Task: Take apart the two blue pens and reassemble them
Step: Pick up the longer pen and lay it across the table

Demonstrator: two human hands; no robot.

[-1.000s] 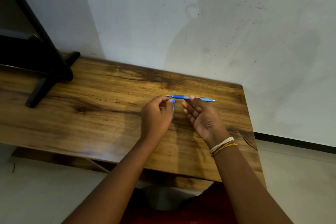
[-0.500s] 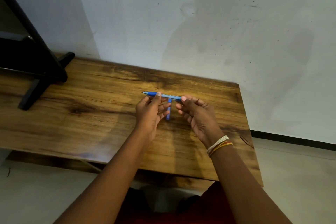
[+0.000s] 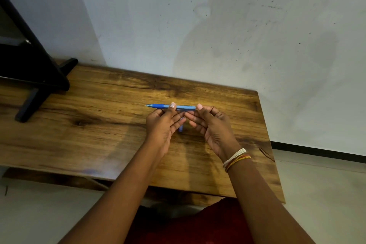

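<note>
A blue pen (image 3: 184, 107) is held level above the wooden table (image 3: 99, 125), its tip pointing left. My left hand (image 3: 162, 125) pinches it near the darker grip end, thumb on top. My right hand (image 3: 212, 125) pinches its right end. A second blue pen (image 3: 181, 128) lies on the table between my hands, pointing toward me; most of it is hidden behind my fingers.
A black stand (image 3: 33, 77) rests on the table's far left. A pale wall (image 3: 217, 35) rises right behind the table. The table's right edge (image 3: 267, 144) drops to a light floor, and red cloth (image 3: 198, 228) shows at the bottom.
The held pen went from my right hand alone, pointing right, to both hands with its tip pointing left. The view shifted slightly.
</note>
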